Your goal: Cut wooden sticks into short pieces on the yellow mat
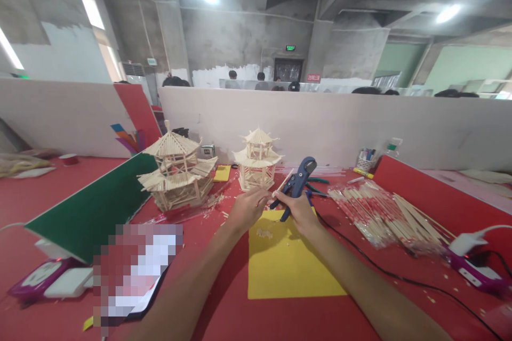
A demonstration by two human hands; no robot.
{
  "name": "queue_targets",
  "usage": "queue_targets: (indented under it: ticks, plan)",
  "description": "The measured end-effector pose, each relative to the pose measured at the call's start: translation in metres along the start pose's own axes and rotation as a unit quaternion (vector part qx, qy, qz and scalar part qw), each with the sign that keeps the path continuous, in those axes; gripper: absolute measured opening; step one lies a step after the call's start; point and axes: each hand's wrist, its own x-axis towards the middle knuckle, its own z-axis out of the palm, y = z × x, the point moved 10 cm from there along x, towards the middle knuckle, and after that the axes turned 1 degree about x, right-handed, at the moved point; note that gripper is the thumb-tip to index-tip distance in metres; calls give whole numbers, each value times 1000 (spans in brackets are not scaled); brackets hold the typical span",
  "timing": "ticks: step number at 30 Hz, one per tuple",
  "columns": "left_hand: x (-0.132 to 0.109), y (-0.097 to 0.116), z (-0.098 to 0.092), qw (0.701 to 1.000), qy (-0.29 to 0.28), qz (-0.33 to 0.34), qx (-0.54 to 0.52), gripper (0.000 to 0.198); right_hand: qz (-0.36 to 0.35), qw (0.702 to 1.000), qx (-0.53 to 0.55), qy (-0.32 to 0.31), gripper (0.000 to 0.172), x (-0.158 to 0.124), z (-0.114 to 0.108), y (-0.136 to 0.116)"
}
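My left hand (pixel 248 206) pinches a thin wooden stick (pixel 282 183) and holds it up to the jaws of a blue cutter (pixel 299 177). My right hand (pixel 298 209) is wrapped round the cutter's handles. Both hands hover over a yellow sheet (pixel 288 266) on the red table (pixel 360 303). Small wood bits lie on the sheet. Two stick-built pagoda models stand behind: a larger one (pixel 176 173) to the left and a smaller one (pixel 258 160) just beyond my hands.
A pile of wrapped chopsticks (pixel 384 216) lies to the right, with a power strip (pixel 474 266) and black cable (pixel 400 277) near it. A green board (pixel 92 208) and a scale (pixel 44 279) sit left. White partitions (pixel 340 128) back the table; other people sit beyond.
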Motion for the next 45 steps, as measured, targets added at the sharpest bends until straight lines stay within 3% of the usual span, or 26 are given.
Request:
queue_targets:
  ticks: [18,24,30,33,37,41,45]
  plan:
    - [-2,8,-6,997,46,57,2,22,-6,1000,-11,12,34,-1,-2,0]
    - [-3,2,-7,998,48,45,-2,25,-10,1000,4,-4,33,-1,2,0]
    - [-2,4,-6,998,50,43,4,26,-16,1000,-11,21,35,0,-5,3]
    - [0,1,-5,999,38,14,-16,23,-24,999,-29,39,35,2,-10,5]
    - [4,-14,1,993,-1,-80,-86,23,-40,998,-48,33,32,4,-10,2]
    - [3,-27,14,969,-56,-160,-179,26,-40,993,-103,52,31,5,-16,-3]
    - [-2,-31,32,940,-111,-207,-246,33,-41,988,-146,29,30,5,-12,-7]
